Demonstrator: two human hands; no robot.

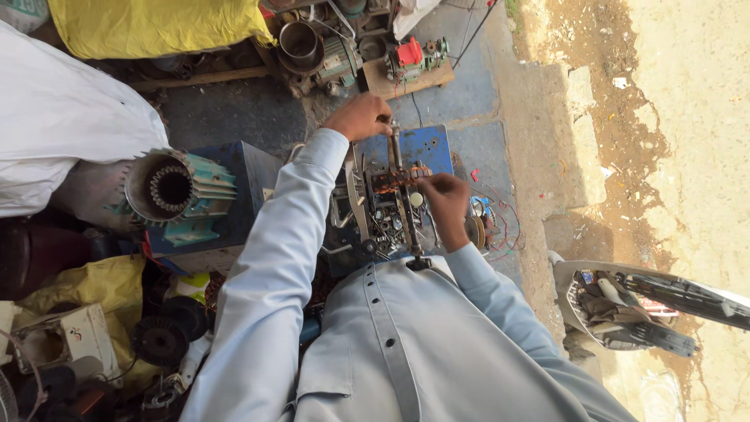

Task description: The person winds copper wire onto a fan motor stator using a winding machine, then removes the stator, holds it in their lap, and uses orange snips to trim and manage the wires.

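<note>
Gripping crank (393, 139) at worktop's (426, 144) far edge, left hand (361, 117) clenched; right hand (444, 195) fingers pinching copper coil (398, 179).

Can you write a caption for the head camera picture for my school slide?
Left hand grips a winding machine's handle while right hand guides copper wire coil.

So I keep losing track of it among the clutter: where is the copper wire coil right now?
In the head view the copper wire coil sits on the winding tool at centre frame, above the blue table, just left of the right hand and below the left hand.
</note>
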